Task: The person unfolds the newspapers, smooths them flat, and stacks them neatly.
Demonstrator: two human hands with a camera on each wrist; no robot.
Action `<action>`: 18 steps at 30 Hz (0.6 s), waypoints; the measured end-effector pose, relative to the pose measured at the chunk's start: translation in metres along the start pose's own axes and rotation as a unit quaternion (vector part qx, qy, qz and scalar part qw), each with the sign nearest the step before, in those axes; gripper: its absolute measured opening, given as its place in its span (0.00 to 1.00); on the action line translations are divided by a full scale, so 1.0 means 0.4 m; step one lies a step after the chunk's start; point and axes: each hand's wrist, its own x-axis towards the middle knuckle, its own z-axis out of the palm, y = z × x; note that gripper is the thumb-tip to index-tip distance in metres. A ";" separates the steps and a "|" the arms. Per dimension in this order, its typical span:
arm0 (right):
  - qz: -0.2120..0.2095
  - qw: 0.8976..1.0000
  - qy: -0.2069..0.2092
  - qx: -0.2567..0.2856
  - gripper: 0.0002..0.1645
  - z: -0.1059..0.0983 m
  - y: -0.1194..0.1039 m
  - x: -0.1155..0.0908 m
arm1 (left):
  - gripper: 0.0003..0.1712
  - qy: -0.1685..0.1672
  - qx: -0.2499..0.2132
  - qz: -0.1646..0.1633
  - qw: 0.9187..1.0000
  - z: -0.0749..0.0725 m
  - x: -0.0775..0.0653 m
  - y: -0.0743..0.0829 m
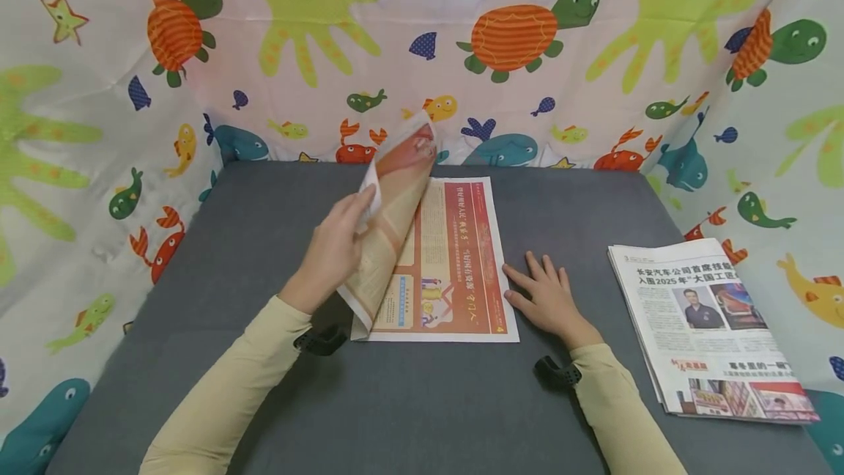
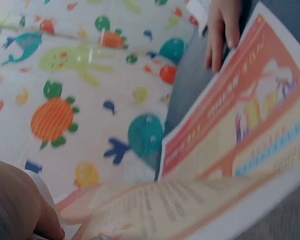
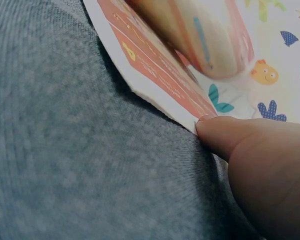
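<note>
The fingers (image 1: 354,207) of the left hand (image 1: 326,255) are closed on the edge of a raised page (image 1: 395,233), which is held tilted above the left part of a newspaper (image 1: 455,262). The newspaper is laid near the middle of the grey table (image 1: 422,409), between the two hands, and on its flat right part a red band, columns of print and small cartoon figures are displayed. The right hand (image 1: 550,306) is rested on the table just beside the newspaper's right edge, its fingers spread and relaxed (that edge is touched by the thumb, as is seen in the right wrist view). Both forearms are covered by pale yellow sleeves (image 1: 227,391), and a black device (image 1: 321,341) is worn at each wrist. A stack of folded newspapers (image 1: 699,347), printed with photographs and Chinese headlines, is placed at the table's right side, well apart from the newspaper. The table is bordered at the back and sides by white cloth (image 1: 435,17) patterned with turtles, crabs, whales and starfish.
</note>
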 end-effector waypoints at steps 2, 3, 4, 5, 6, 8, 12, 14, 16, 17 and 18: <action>0.000 1.000 0.001 -0.003 0.37 -0.001 0.001 0.001 | 0.45 0.012 0.014 -0.021 1.000 -0.028 -0.011 -0.035; -0.001 1.000 0.002 -0.003 0.37 -0.002 0.002 0.001 | 0.45 0.015 0.022 -0.035 0.999 -0.040 -0.017 -0.052; -0.001 1.000 0.002 -0.003 0.37 -0.002 0.002 0.001 | 0.45 0.016 0.029 -0.048 0.998 -0.052 -0.025 -0.069; -0.001 1.000 0.002 -0.003 0.37 -0.002 0.003 0.001 | 0.45 0.021 0.036 -0.059 0.997 -0.061 -0.032 -0.087; -0.001 1.000 0.001 -0.003 0.37 -0.001 0.003 0.001 | 0.45 0.020 0.042 -0.073 0.996 -0.072 -0.041 -0.101; -0.003 1.000 0.000 -0.003 0.37 0.000 0.004 0.002 | 0.45 0.016 0.053 -0.103 0.993 -0.088 -0.059 -0.130; -0.003 1.000 -0.001 -0.002 0.37 0.003 0.006 0.003 | 0.45 0.008 0.075 -0.140 0.987 -0.107 -0.105 -0.187; -0.003 1.000 -0.001 -0.002 0.37 0.003 0.006 0.003 | 0.45 0.005 0.084 -0.150 0.985 -0.110 -0.133 -0.216; -0.002 1.000 -0.002 -0.001 0.37 0.004 0.005 0.003 | 0.46 -0.006 0.089 -0.169 0.982 -0.112 -0.161 -0.240; -0.002 1.000 -0.002 -0.001 0.37 0.004 0.004 0.003 | 0.46 -0.012 0.091 -0.180 0.979 -0.112 -0.174 -0.251; -0.002 1.000 -0.002 -0.002 0.37 0.004 0.003 0.004 | 0.47 -0.021 0.092 -0.195 0.976 -0.113 -0.187 -0.260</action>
